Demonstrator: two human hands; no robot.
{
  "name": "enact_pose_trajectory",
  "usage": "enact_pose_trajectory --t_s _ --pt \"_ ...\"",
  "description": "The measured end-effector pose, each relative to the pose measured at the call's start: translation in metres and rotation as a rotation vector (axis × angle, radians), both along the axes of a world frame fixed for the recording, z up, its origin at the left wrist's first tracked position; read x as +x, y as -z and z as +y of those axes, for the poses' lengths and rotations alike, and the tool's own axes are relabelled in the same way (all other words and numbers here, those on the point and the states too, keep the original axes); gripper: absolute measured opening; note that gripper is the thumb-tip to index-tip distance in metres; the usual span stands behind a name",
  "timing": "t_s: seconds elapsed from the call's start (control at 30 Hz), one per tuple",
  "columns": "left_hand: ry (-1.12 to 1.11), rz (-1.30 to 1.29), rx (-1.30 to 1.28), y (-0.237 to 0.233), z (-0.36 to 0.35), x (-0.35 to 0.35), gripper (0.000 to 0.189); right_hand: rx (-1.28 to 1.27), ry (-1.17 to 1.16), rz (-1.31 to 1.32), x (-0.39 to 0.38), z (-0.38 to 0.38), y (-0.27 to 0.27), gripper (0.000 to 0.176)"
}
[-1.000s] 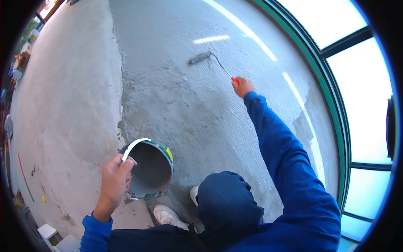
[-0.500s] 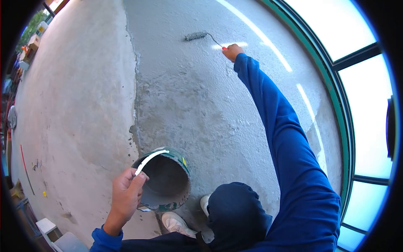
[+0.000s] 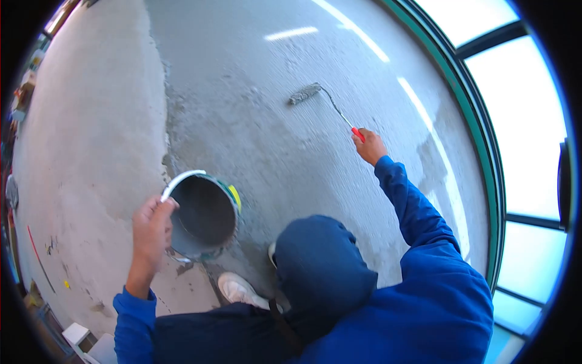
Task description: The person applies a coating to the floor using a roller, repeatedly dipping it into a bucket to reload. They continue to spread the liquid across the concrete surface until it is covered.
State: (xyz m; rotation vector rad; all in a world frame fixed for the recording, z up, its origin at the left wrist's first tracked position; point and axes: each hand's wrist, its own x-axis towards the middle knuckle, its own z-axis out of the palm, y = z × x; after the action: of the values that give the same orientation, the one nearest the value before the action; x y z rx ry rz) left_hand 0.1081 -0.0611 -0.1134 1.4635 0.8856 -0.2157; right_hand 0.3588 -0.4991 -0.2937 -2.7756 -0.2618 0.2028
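In the head view my right hand [image 3: 371, 147] is closed around the red handle of a paint roller [image 3: 305, 94]. Its grey-coated sleeve rests on wet grey coating [image 3: 254, 115] spread over the floor. My left hand [image 3: 151, 227] grips the white bail handle [image 3: 180, 177] of a bucket [image 3: 205, 215]. Grey liquid shows inside the bucket, whose mouth is tilted toward me. A yellow patch [image 3: 235, 197] marks the bucket's right side. The palm sides of both hands are hidden.
A rough edge divides the coated floor from a paler dry floor [image 3: 97, 139] on the left. Green-framed glass panels [image 3: 524, 145] curve along the right. My shoe [image 3: 239, 288] stands just below the bucket. A thin red stick [image 3: 37, 252] and boxes lie far left.
My right hand has drawn the roller back toward my body and slightly right. The bucket has shifted up and left with my left hand, which still grips its handle.
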Motion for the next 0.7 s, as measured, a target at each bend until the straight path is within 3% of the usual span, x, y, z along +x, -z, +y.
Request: enact_pose_trajectory --t_s 0.47,0.7 --pt "0.082 -0.044 0.089 -0.004 -0.018 -0.003 0.017 -0.094 0.270 0.308 -0.285 -0.275 -0.025 0.032" --pt "0.089 -0.055 0.122 -0.003 -0.021 -0.001 0.017 -0.015 0.446 0.412 -0.315 -0.345 -0.050 0.039"
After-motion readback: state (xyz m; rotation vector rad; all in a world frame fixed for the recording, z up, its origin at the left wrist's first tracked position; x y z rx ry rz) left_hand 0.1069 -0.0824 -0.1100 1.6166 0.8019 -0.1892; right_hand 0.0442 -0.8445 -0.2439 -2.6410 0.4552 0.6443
